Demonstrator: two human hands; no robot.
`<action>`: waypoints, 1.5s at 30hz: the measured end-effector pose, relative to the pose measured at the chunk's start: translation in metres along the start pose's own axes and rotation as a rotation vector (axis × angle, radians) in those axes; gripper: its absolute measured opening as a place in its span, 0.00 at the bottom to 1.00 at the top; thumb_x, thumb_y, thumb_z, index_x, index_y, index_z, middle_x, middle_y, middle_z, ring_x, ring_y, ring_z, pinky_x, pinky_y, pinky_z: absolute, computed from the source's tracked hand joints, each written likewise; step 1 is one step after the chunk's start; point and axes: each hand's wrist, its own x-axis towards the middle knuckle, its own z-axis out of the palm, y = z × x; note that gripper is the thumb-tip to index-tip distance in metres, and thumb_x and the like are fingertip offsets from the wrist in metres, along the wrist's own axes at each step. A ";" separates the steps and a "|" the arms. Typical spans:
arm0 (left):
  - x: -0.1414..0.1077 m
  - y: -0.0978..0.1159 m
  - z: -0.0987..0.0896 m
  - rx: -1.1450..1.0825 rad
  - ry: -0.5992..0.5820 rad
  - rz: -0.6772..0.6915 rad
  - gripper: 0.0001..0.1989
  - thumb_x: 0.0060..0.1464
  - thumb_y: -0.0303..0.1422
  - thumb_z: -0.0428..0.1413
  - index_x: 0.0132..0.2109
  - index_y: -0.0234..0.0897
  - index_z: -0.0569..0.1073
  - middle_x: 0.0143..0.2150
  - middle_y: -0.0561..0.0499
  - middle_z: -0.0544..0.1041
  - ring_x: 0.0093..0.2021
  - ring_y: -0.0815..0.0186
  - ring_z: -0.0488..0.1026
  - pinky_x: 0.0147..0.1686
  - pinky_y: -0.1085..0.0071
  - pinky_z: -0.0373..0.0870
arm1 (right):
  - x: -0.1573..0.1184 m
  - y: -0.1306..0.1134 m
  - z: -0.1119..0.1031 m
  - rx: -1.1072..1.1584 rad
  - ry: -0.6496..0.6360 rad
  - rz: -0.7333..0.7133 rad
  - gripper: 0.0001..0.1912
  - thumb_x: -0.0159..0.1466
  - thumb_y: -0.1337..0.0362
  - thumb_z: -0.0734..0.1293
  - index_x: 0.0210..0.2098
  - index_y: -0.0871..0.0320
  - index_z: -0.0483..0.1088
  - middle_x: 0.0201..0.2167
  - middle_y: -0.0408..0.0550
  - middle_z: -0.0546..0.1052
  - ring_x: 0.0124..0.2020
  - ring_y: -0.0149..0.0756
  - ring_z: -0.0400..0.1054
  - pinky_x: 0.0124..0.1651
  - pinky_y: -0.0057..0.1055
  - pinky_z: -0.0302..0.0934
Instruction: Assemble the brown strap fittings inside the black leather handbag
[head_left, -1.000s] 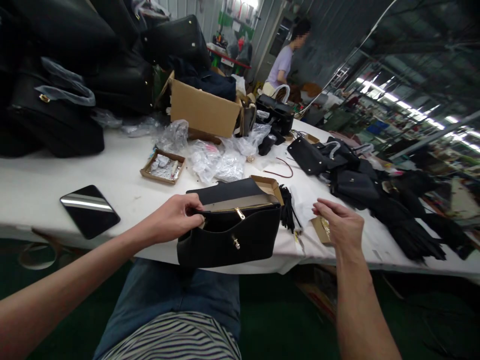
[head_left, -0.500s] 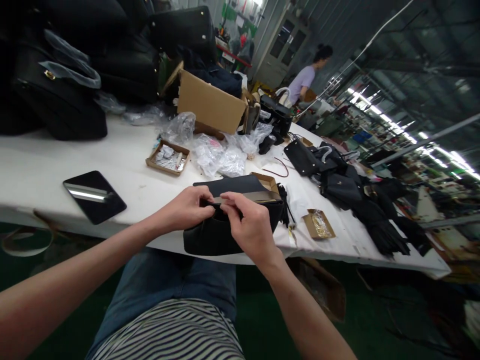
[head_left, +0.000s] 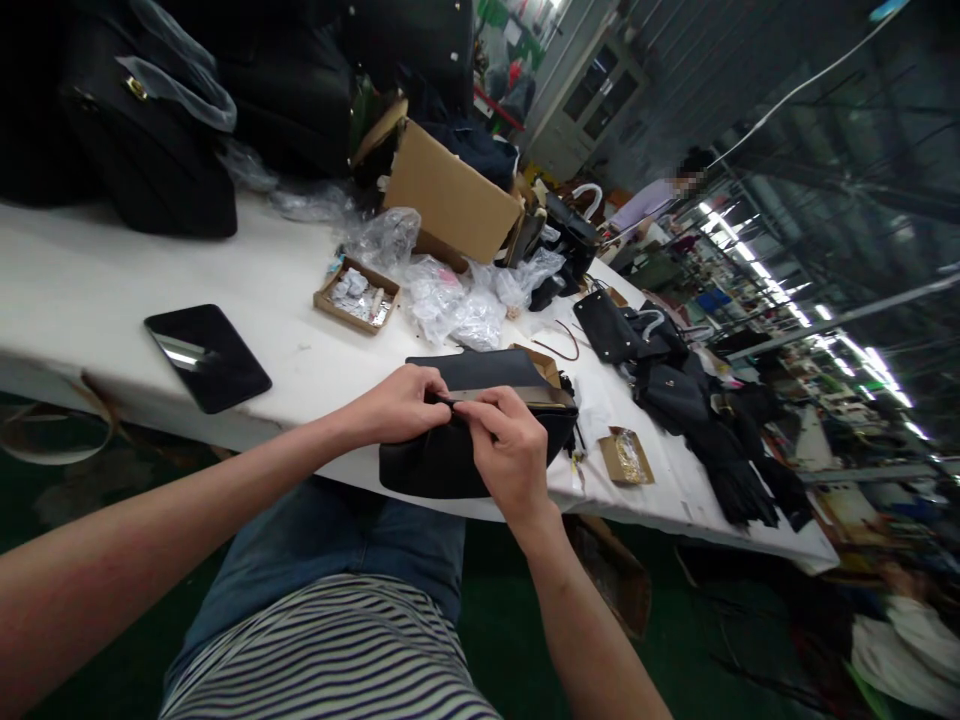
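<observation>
A black handbag (head_left: 442, 462) lies at the table's front edge, before my body. My left hand (head_left: 409, 405) pinches the bag's upper edge from the left, thumb and fingers pressed together. Close beside it, my right hand (head_left: 510, 440) is closed too, its thumb and forefinger meeting at the same spot on the edge. Whatever small part sits between the fingertips is hidden. Behind the hands, a greyish-brown strip runs along the bag's opening, and a black flap stands at the back.
On the white table (head_left: 300, 350) lie a black tablet (head_left: 208, 358), a small cardboard tray (head_left: 357, 294), clear plastic bags (head_left: 442, 300) and a box of gold-coloured parts (head_left: 627, 456). Black bags (head_left: 675, 385) are heaped to the right. A person (head_left: 645, 205) is in the background.
The view has shifted and tilted a little. My right fingers have come down and closed against the bag's edge beside my left fingertips; the left hand keeps its pinch.
</observation>
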 end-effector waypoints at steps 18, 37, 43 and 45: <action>-0.001 -0.006 0.004 -0.018 0.030 0.016 0.08 0.51 0.33 0.59 0.35 0.36 0.82 0.33 0.50 0.81 0.36 0.61 0.75 0.35 0.66 0.65 | 0.013 0.003 -0.014 0.013 -0.222 -0.043 0.11 0.78 0.69 0.64 0.45 0.53 0.78 0.44 0.51 0.77 0.47 0.43 0.74 0.52 0.40 0.69; -0.006 -0.011 0.009 -0.056 0.028 0.083 0.06 0.53 0.30 0.59 0.35 0.35 0.81 0.33 0.50 0.79 0.34 0.63 0.74 0.32 0.68 0.64 | 0.013 0.002 -0.012 0.073 -0.201 0.043 0.07 0.74 0.67 0.70 0.42 0.51 0.82 0.42 0.48 0.76 0.45 0.42 0.75 0.49 0.40 0.70; -0.006 -0.010 0.007 -0.042 0.015 0.116 0.06 0.53 0.29 0.59 0.35 0.35 0.81 0.34 0.49 0.78 0.35 0.62 0.74 0.34 0.67 0.64 | 0.012 0.000 -0.012 0.078 -0.207 0.062 0.06 0.72 0.68 0.72 0.41 0.52 0.82 0.41 0.47 0.76 0.44 0.41 0.75 0.48 0.39 0.69; -0.007 -0.009 0.007 -0.038 0.013 0.121 0.06 0.53 0.28 0.59 0.36 0.35 0.81 0.34 0.49 0.78 0.35 0.62 0.74 0.34 0.66 0.64 | 0.012 -0.001 -0.012 0.076 -0.206 0.072 0.06 0.72 0.69 0.72 0.40 0.52 0.82 0.41 0.47 0.76 0.44 0.40 0.74 0.48 0.39 0.69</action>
